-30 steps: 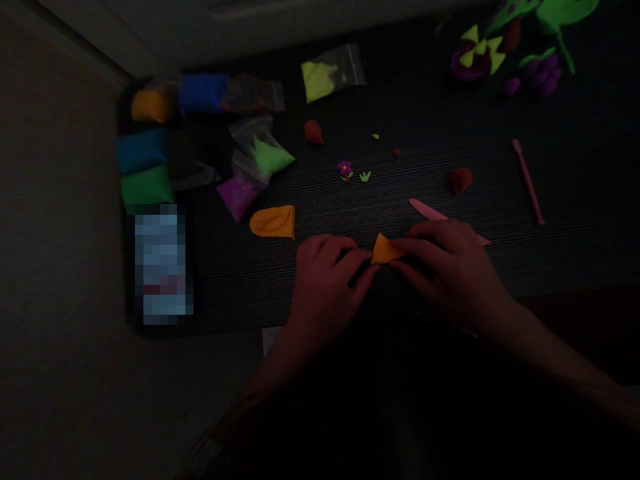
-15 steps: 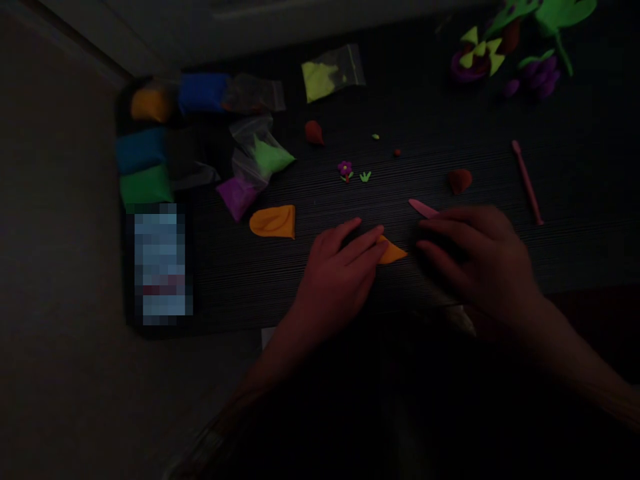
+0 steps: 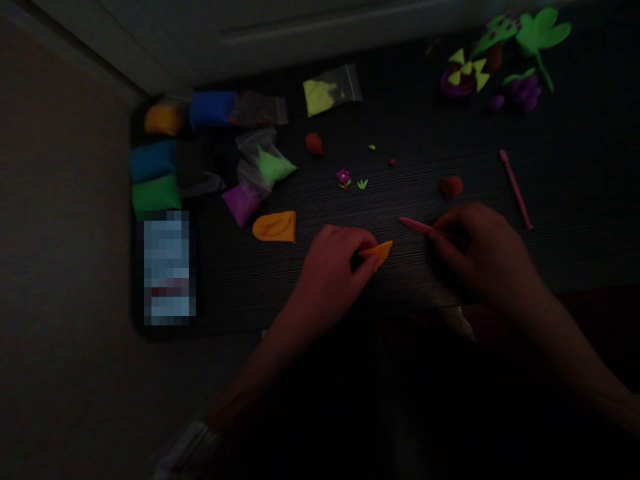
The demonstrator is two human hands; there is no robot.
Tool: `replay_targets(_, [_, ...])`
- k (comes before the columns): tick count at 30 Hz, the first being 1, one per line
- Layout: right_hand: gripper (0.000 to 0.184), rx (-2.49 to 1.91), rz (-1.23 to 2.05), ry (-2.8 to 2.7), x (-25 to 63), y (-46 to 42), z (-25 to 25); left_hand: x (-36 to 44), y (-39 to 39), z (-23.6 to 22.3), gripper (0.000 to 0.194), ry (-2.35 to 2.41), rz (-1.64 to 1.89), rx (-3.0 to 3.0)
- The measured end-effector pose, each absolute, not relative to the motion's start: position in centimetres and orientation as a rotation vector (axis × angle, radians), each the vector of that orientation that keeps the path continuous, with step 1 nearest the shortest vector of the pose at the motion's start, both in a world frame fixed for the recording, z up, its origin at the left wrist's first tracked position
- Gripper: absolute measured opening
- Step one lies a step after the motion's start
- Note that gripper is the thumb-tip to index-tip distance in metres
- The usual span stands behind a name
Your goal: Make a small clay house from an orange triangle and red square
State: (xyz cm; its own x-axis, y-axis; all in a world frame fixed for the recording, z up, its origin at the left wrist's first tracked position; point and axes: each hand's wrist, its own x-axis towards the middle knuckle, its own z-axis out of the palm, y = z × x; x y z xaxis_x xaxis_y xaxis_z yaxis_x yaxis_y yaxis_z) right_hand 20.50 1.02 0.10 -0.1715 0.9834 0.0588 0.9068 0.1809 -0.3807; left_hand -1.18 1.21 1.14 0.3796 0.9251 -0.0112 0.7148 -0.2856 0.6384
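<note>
Two hands at work: L hand (image 3: 340, 267) fingers pinched on orange piece (image 3: 382, 254), R hand (image 3: 483, 253) fingers closed on pink tool (image 3: 416, 225) over dark table (image 3: 240, 293).

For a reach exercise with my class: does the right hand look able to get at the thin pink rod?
Probably yes: the thin pink rod lies close to the right hand, and nothing visible stands between them. It pinches the pointed pink tool, so that may need putting down first.

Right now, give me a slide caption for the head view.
Left hand pinching an orange clay piece, right hand gripping a pink tool, on a dark table.
</note>
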Motion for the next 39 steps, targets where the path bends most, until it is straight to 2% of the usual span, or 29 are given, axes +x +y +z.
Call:
replay_targets(4, [0.015, -1.827, 0.308, -2.191, 20.2, 0.8, -0.3, -0.9, 0.7, 1.0, 0.02, 1.522, 0.683, 1.85])
replay_targets(8, [0.019, -1.794, 0.25, -2.196, 19.9, 0.4, -0.5, 0.1, 0.2, 0.3, 0.01, 1.62, 0.777, 1.874])
replay_targets(10, [0.02, -1.769, 0.208, -2.214, 19.6, 0.2, -0.4, 0.4, 0.0, 0.0, 0.008, 1.678, 0.737, 1.969])
replay_targets(14, [0.022, -1.696, 0.166, -2.324, 18.7, -0.7, -0.2, -0.1, -0.5, -0.4, 0.016, 1.734, 0.591, 2.198])
replay_targets(17, [0.024, -1.651, 0.192, -2.399, 18.0, -1.3, -0.2, -1.0, -0.9, -0.6, 0.017, 1.655, 0.62, 2.367])
replay_targets(19, [0.025, -1.632, 0.204, -2.423, 17.7, -1.6, -0.2, -1.4, -1.2, -0.6, 0.024, 1.51, 0.617, 2.504])
replay_targets(22, [0.026, -1.625, 0.203, -2.419, 17.5, -1.8, -0.3, -1.6, -1.5, -0.6, 0.038, 1.313, 0.432, 2.638])
replay_targets(28, [0.028, -1.643, 0.216, -2.412, 17.0, -2.5, -0.1, -1.5, -2.2, -0.4, 0.06, 1.299, 0.143, 2.622])
replay_targets(39, [0.027, -1.593, 0.319, -2.365, 16.0, -2.8, -0.4, -1.6, -2.1, -0.4, 0.064, 1.289, 0.182, 2.611])
